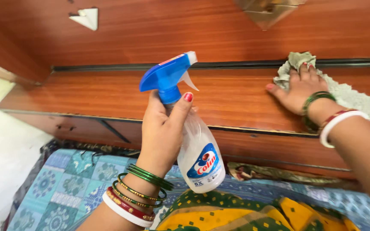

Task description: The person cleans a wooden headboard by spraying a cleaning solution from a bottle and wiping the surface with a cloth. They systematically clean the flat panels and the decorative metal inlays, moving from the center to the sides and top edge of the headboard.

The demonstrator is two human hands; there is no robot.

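While the left hand [161,128] grips a spray bottle [198,149], right fingers [301,75] press a cloth [296,62] onto the wooden headboard [108,92].

cloth [298,62] partly under hand, metal fitting [268,10] cropped

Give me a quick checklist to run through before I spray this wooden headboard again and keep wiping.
1. Bottle grip: left hand wraps the neck of the spray bottle firmly. Ok.
2. Nozzle direction: the blue spray head points right, along the wooden panel, not at you. Ok.
3. Finger on trigger: the white trigger looks free, with no finger on it. Not ok.
4. Liquid level: the bottle is clear, level hard to read. Cannot tell.
5. Cloth in place: right hand presses the cloth flat on the panel. Ok.
6. Bedcover below protected from drips: nothing covers it. Not ok.
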